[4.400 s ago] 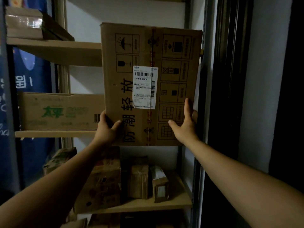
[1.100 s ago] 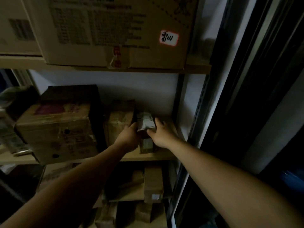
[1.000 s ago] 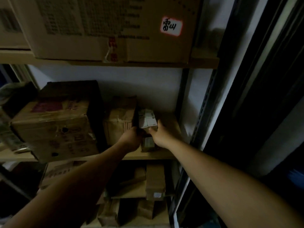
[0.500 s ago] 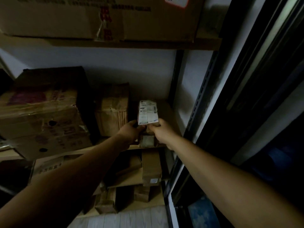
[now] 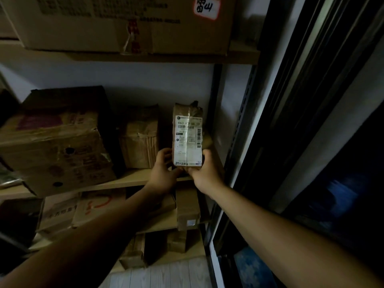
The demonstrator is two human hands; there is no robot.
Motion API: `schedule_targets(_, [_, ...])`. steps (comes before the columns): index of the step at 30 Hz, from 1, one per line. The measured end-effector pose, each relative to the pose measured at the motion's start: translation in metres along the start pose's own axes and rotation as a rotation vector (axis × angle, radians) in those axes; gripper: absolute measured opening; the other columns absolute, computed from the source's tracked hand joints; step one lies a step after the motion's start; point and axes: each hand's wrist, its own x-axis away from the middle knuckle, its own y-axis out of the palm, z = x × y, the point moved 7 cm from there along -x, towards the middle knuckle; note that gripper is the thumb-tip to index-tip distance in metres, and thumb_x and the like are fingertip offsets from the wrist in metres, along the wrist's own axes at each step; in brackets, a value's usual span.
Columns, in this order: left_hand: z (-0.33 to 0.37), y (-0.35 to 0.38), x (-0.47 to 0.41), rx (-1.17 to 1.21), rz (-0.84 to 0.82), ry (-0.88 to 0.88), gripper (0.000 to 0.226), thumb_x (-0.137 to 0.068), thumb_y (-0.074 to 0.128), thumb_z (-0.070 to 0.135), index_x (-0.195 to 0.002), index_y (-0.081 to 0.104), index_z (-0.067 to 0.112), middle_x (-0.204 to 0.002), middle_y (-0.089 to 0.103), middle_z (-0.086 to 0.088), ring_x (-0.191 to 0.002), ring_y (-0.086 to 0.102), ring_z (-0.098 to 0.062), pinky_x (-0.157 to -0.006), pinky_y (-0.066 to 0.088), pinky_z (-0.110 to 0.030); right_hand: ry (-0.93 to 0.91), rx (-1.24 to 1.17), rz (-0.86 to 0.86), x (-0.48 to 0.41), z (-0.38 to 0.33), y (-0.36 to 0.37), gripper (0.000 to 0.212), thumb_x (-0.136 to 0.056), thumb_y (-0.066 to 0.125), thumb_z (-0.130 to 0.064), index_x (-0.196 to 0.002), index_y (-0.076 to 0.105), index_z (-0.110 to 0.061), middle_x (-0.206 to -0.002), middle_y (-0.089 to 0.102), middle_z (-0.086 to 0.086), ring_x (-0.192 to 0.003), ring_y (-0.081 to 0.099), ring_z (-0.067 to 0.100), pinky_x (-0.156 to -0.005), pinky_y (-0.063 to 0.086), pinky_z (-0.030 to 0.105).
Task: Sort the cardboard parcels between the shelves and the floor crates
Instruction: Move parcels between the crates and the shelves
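We hold small parcel (image 5: 188, 140) upright, long axis vertical; left hand (image 5: 164, 173) and right hand (image 5: 204, 173) pinch bottom corners, shelf (image 5: 133, 179) just below.

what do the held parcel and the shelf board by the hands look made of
Small parcel: brown cardboard under glossy clear tape, going by the sheen across its white paper label. Shelf board: pale, matte, probably wood or laminate; too dim to tell.
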Motion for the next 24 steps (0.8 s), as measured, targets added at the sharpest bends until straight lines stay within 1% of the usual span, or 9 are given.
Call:
schedule_targets(4, [0.001, 0.004, 0.002, 0.034, -0.011, 0.001, 0.063, -0.084, 0.066, 0.003, -0.136, 0.033, 0.02, -0.117, 0.047, 0.011, -0.113, 0.046, -0.008, -0.077, 0.048, -0.018, -0.012, -0.02, 0.017, 0.002, 0.001, -0.002, 0.049, -0.089, 0.061, -0.003, -0.131, 0.04, -0.018, -0.128, 0.055, 0.0, -0.117, 0.051, 0.013, -0.074, 0.038, 0.012])
schedule_targets(7, [0.001, 0.008, -0.002, 0.02, -0.014, -0.001, 0.062, -0.085, 0.065, 0.006, -0.136, 0.033, 0.022, -0.119, 0.049, 0.008, -0.113, 0.05, -0.012, -0.078, 0.051, -0.021, -0.022, -0.026, 0.026, -0.002, -0.001, -0.007, 0.05, -0.09, 0.062, -0.007, -0.133, 0.04, -0.02, -0.129, 0.055, -0.001, -0.116, 0.052, 0.013, -0.066, 0.035, 0.007])
schedule_targets(10, [0.006, 0.015, -0.012, 0.014, -0.02, -0.032, 0.058, -0.09, 0.061, 0.01, -0.139, 0.033, 0.021, -0.125, 0.053, 0.002, -0.106, 0.056, -0.016, -0.062, 0.053, -0.016, -0.025, -0.069, 0.041, -0.012, -0.004, -0.015, 0.053, -0.092, 0.058, -0.008, -0.138, 0.038, -0.023, -0.132, 0.054, -0.002, -0.117, 0.051, 0.012, -0.061, 0.036, 0.006])
schedule_targets(12, [0.007, 0.021, -0.023, -0.016, -0.033, -0.078, 0.056, -0.092, 0.057, 0.013, -0.141, 0.033, 0.022, -0.126, 0.056, -0.002, -0.101, 0.061, -0.017, -0.061, 0.052, -0.018, -0.014, -0.081, 0.062, -0.02, -0.006, -0.021, 0.053, -0.094, 0.056, -0.01, -0.141, 0.036, -0.026, -0.134, 0.053, -0.004, -0.117, 0.051, 0.011, -0.058, 0.035, 0.005])
schedule_targets(14, [0.008, 0.03, -0.034, -0.054, -0.038, -0.128, 0.054, -0.093, 0.055, 0.017, -0.142, 0.034, 0.022, -0.124, 0.058, -0.002, -0.091, 0.063, -0.012, -0.062, 0.051, -0.023, -0.001, -0.074, 0.086, -0.032, -0.006, -0.026, 0.052, -0.095, 0.052, -0.009, -0.142, 0.035, -0.025, -0.137, 0.051, -0.002, -0.122, 0.049, 0.015, -0.071, 0.039, 0.009])
schedule_targets(17, [0.011, 0.044, -0.05, -0.104, -0.052, -0.168, 0.045, -0.095, 0.052, 0.017, -0.138, 0.041, 0.024, -0.121, 0.059, -0.001, -0.082, 0.059, -0.005, -0.057, 0.046, -0.022, 0.044, -0.034, 0.124, -0.052, -0.002, -0.029, 0.051, -0.097, 0.048, -0.01, -0.144, 0.035, -0.025, -0.14, 0.049, 0.0, -0.127, 0.047, 0.019, -0.088, 0.04, 0.024])
schedule_targets(20, [0.009, 0.056, -0.063, -0.15, -0.085, -0.219, 0.042, -0.097, 0.048, 0.019, -0.138, 0.042, 0.027, -0.104, 0.059, 0.007, -0.078, 0.058, -0.006, -0.058, 0.048, -0.024, 0.074, 0.044, 0.128, -0.069, 0.009, -0.03, 0.048, -0.098, 0.047, -0.016, -0.142, 0.036, -0.028, -0.14, 0.048, 0.0, -0.125, 0.048, 0.02, -0.093, 0.043, 0.031])
schedule_targets(22, [0.006, 0.059, -0.067, -0.168, -0.099, -0.269, 0.039, -0.099, 0.045, 0.022, -0.137, 0.042, 0.029, -0.093, 0.058, 0.01, -0.076, 0.057, -0.008, -0.065, 0.05, -0.028, 0.096, 0.087, 0.083, -0.076, 0.015, -0.03, 0.046, -0.099, 0.044, -0.017, -0.144, 0.034, -0.026, -0.141, 0.047, 0.002, -0.126, 0.047, 0.021, -0.096, 0.042, 0.033])
schedule_targets(24, [0.007, 0.061, -0.068, -0.24, -0.143, -0.272, 0.039, -0.099, 0.043, 0.025, -0.138, 0.04, 0.03, -0.092, 0.056, 0.01, -0.075, 0.053, -0.009, -0.067, 0.048, -0.028, 0.11, 0.12, 0.044, -0.081, 0.018, -0.031, 0.046, -0.1, 0.041, -0.019, -0.145, 0.032, -0.025, -0.141, 0.046, 0.003, -0.126, 0.047, 0.022, -0.095, 0.041, 0.033])
